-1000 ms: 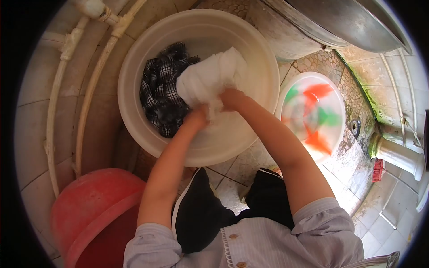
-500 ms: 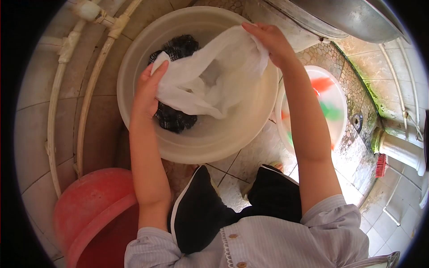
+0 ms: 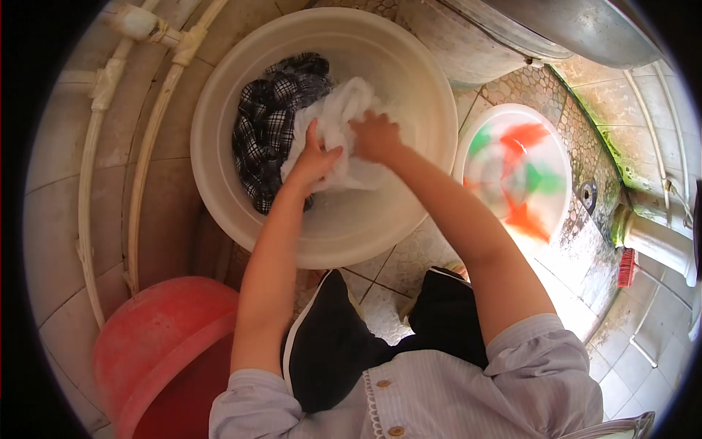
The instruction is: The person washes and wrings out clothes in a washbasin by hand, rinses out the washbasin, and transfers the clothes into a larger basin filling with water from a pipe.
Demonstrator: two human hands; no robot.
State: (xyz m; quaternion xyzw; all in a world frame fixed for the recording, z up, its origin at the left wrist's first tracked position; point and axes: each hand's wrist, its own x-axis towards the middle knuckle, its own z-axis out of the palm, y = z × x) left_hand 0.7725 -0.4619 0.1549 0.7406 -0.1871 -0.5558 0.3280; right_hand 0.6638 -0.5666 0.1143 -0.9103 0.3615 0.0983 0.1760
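— Where is your white cloth [image 3: 333, 110]?
— In the tub [image 3: 329, 253], upper middle of frame. Your left hand [image 3: 314, 162] lies wide on it; right hand [image 3: 376, 137], I cannot tell. Probably soft, slippery: hold the edges.

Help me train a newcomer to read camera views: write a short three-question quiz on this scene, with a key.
1. What are the left hand and right hand both touching?
A) red brush
B) white cloth
C) red basin

2. True or false: the black-and-white checked cloth lies inside the large whitish basin, to the left of the white cloth.

3. Which two colours mark the smaller whitish basin?

Key: 1. B; 2. True; 3. Orange-red and green.
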